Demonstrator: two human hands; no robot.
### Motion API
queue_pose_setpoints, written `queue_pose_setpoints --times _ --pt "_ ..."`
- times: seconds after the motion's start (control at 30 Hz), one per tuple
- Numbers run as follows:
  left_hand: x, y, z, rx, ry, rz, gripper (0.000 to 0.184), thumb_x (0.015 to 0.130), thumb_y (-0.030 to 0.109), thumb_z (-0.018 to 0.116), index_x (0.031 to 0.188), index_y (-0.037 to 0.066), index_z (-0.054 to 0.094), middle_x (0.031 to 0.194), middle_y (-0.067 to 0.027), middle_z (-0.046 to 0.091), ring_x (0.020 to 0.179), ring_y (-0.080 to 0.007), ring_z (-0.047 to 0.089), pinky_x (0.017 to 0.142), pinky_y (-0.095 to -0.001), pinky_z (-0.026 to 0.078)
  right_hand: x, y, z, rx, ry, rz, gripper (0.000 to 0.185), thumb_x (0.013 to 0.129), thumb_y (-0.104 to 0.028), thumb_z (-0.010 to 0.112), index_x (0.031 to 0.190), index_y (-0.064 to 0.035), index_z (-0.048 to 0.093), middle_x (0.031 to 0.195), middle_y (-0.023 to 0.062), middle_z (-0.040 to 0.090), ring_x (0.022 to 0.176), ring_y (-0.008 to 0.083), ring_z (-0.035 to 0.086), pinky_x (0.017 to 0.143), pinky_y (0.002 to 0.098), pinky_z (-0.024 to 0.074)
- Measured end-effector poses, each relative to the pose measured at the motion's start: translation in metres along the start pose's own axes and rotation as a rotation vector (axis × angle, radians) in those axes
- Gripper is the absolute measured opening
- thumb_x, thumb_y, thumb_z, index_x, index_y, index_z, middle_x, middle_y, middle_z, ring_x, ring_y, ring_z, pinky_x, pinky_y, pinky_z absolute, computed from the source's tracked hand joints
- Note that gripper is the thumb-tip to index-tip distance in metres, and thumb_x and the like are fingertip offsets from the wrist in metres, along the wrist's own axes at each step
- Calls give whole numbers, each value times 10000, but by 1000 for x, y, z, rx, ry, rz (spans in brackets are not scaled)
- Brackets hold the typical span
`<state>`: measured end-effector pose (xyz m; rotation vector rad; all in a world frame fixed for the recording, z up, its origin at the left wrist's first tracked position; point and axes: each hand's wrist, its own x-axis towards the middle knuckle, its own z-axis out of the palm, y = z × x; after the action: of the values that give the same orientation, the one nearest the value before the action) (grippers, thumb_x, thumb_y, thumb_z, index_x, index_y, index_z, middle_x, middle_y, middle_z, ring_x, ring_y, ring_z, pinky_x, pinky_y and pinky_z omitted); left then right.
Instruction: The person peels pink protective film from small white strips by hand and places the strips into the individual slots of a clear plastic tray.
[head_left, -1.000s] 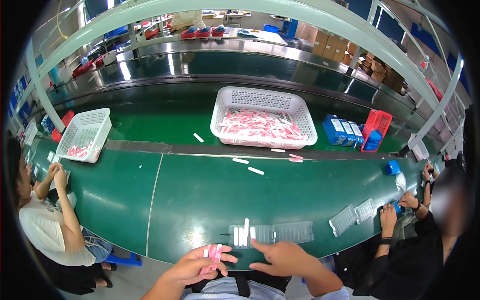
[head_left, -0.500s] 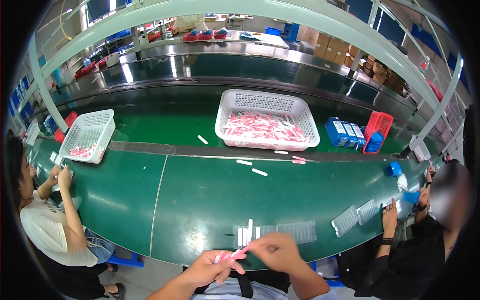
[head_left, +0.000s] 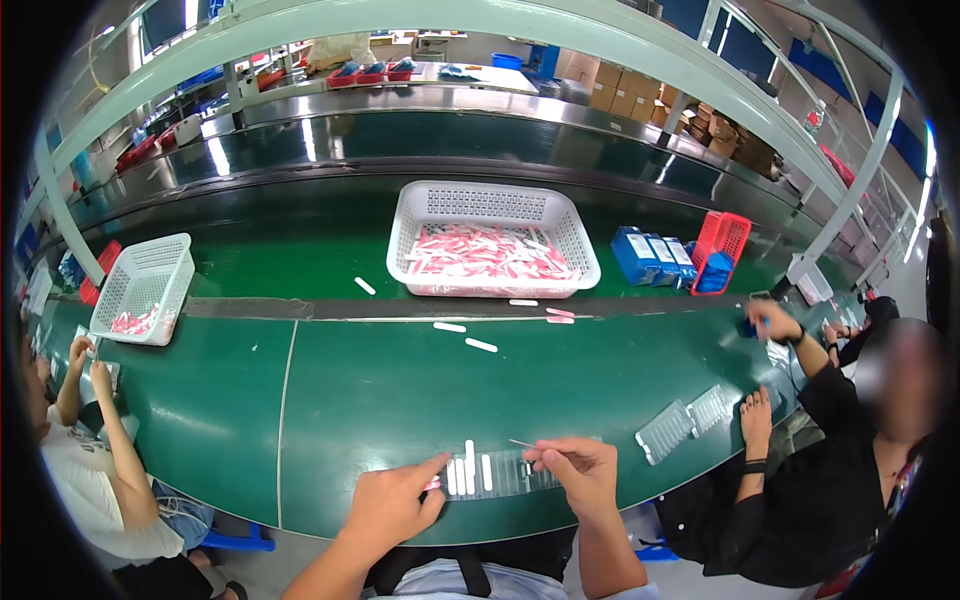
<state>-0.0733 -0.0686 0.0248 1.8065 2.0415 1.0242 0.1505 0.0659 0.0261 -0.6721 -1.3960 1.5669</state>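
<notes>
A clear slotted plastic tray (head_left: 508, 484) lies at the table's near edge, with several white strips (head_left: 487, 472) in its left part. These flat, round-ended strips look like small nail files. One longer white strip (head_left: 470, 463) sticks out past the tray's far edge. My left hand (head_left: 392, 503) is at the tray's left end, index finger stretched toward the strips. Pink-and-white strips (head_left: 432, 485) show partly beneath its fingers, mostly hidden. Over the tray's right part, my right hand (head_left: 582, 474) pinches a thin strip (head_left: 522, 443), seen edge-on and pointing left.
A white basket (head_left: 400, 240) full of pink and white strips stands ahead; loose strips (head_left: 481, 345) lie before it. Another white basket (head_left: 180, 262) is at left. Blue boxes (head_left: 650, 262), a red basket (head_left: 722, 245) and clear trays (head_left: 664, 433) are at right. People (head_left: 810, 450) sit either side.
My hands have moved apart. The right went from the strips at my left hand to above the tray, with one strip pinched. My left hand shifted to the tray's left end.
</notes>
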Motion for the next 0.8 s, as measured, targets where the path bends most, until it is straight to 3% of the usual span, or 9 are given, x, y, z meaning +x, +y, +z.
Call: queue_pose_setpoints --times 0.07,0.37,0.6,0.7,0.77,0.8 --pt "6 -3 2 225 -120 88 443 820 225 666 1261 187 702 690 -6 665 568 -223 644 477 -369 495 -1 1 -1 -34 9 -22 136 928 26 672 1036 49 752 888 160 759 837 193 726 807 321 564" --pt "6 5 6 359 -299 309 435 834 274 696 1255 166 687 665 20 641 553 -188 641 467 -341 483 -4 5 -14 -30 25 70 151 951 7 655 1063 79 727 920 184 762 802 174 707 766 301 563" --pt "4 2 13 388 -273 436 412 817 319 720 1210 195 713 630 41 604 527 -165 623 449 -322 464 -5 12 -13 -5 33 101 149 957 20 645 1069 91 714 919 202 757 778 176 713 737 286 567" --pt "5 1 11 323 -214 450 404 812 285 716 1205 195 726 618 51 583 503 -166 588 448 -316 457 -5 15 -11 -3 41 111 135 951 23 652 1049 84 721 911 182 761 786 179 720 729 296 570" --pt "-1 3 2 -2 -131 525 414 797 184 702 1209 197 737 613 55 566 484 -172 546 451 -307 443 -6 16 -13 -138 42 37 121 914 10 696 1014 61 742 886 140 769 777 162 719 723 283 562" --pt "-9 0 10 -340 3 425 413 809 92 663 1206 171 745 597 49 518 476 -125 493 444 -296 405 -5 13 -13 -297 30 -61 114 885 -2 725 986 43 755 857 121 768 762 150 713 709 270 553"
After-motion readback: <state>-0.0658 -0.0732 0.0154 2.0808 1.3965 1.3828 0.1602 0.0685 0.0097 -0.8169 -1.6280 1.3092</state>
